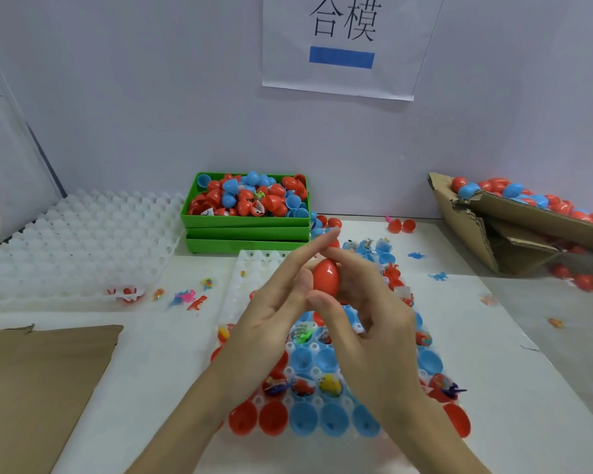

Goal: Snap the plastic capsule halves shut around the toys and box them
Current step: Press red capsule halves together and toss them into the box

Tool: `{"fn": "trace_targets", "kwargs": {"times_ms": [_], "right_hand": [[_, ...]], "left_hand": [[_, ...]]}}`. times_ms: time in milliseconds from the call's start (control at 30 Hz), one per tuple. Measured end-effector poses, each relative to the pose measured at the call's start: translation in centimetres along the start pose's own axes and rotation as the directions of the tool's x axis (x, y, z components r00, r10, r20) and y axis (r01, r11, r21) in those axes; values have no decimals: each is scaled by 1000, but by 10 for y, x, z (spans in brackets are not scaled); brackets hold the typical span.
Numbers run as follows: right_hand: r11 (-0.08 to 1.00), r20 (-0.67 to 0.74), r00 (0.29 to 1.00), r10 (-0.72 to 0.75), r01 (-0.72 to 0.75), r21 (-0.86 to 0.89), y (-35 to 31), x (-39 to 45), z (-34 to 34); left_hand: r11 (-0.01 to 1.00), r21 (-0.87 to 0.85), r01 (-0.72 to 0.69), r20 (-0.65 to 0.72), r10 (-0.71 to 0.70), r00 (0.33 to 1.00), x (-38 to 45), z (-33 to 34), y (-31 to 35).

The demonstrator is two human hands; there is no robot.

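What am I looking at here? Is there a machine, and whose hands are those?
No machine: a person works bare-handed, and the single picture comes from a camera worn on the head, looking down. The left hand and right hand press together around a red capsule. Below them lies a white tray whose cups hold red and blue capsule halves, some with small toys inside. Behind stands a green bin full of halves. At right, a cardboard box holds closed capsules. Loose toys lie scattered on the table, and an empty-looking white tray sits at left.
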State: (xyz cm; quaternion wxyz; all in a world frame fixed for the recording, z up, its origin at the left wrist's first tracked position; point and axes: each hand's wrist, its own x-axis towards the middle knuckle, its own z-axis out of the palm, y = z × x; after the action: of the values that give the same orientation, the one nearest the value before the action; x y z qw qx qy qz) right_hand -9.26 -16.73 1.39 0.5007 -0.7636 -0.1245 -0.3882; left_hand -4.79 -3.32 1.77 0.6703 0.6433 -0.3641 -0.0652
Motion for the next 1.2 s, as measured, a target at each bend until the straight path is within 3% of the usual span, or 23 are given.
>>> {"fn": "trace_targets", "kwargs": {"times_ms": [200,300,400,533,633,767,933,1200], "right_hand": [[997,5,998,-62,62,-49,-8,-2,2],[980,-3,995,-105,102,-173,-5,3,-4],[962,5,996,-84,82,-259,-2,7,-10],[948,57,996,-65,79,-307,3,8,-13],[945,126,991,-37,75,-318,7,8,-13],[947,202,978,-50,110,-301,10,7,-11],[987,153,988,-3,27,-155,9,7,-10],[994,90,996,-4,-6,113,3,3,-7]], "left_hand": [[997,-63,-55,28,57,998,-2,3,2],[995,-13,-102,-75,100,992,0,-1,5],[992,-127,1,-229,-30,973,4,-11,10],[955,-250,157,-74,-181,981,4,-15,14],[919,-324,225,-80,-263,961,3,-16,12],[901,-344,266,-147,-331,932,4,-20,12],[920,-319,226,-153,-285,946,4,-16,17],[812,-530,242,77,-238,968,2,-17,25]]}}
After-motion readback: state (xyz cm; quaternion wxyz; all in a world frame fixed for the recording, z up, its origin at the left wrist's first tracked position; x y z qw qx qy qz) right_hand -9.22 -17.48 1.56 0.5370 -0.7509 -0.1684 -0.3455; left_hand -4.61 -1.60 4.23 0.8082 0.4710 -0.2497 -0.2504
